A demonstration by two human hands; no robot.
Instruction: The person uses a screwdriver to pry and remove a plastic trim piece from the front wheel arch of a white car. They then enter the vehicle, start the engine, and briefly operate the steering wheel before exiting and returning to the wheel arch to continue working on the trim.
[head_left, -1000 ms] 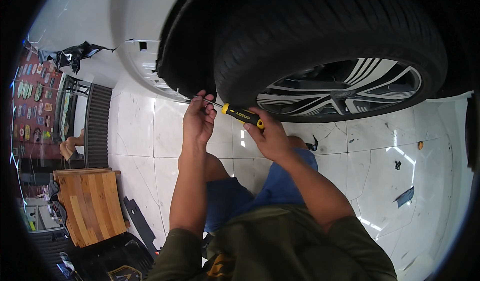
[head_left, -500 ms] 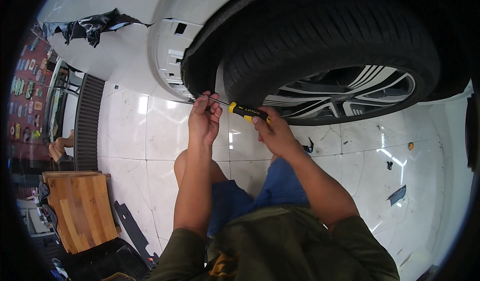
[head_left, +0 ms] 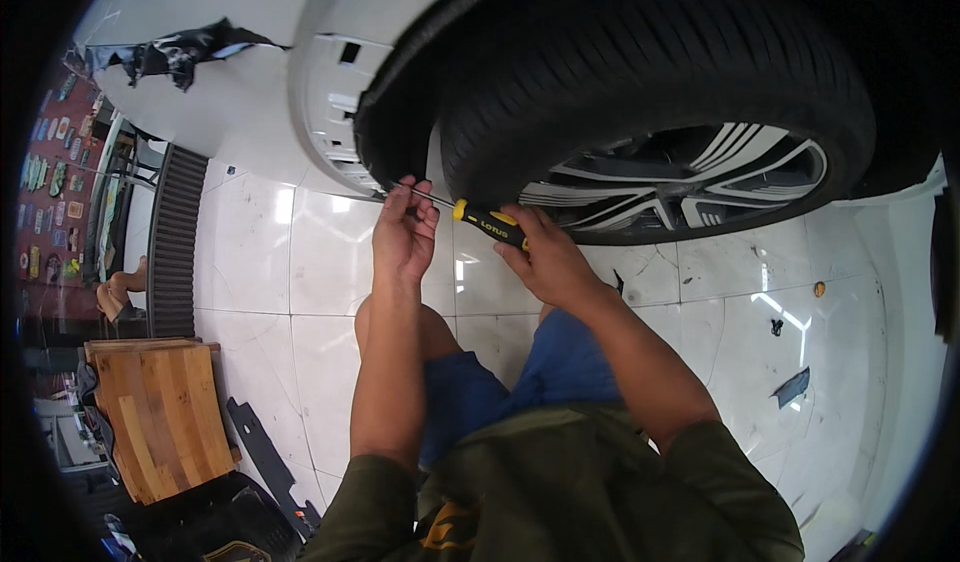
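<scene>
A white car's wheel arch (head_left: 340,112) and black tyre (head_left: 640,72) fill the upper part of the head view. My right hand (head_left: 545,257) grips the yellow and black handle of a screwdriver (head_left: 485,224), whose thin metal shaft points left toward the arch's lower edge. My left hand (head_left: 403,232) is raised beside it, fingers pinched around the shaft near its tip. The tip itself is hidden behind my left fingers. Both forearms rise from the lower edge over my knees in blue shorts.
Glossy white floor tiles (head_left: 300,262) lie under the car. A wooden stool (head_left: 160,417) stands at lower left, with black trim pieces (head_left: 265,452) beside it. Small dark bits and a fastener (head_left: 818,289) lie on the tiles at right. A black grate (head_left: 175,237) runs along the left.
The view has shifted, so the car and both hands sit lower and more to the right. Both hands keep the same hold on the screwdriver at the arch edge.
</scene>
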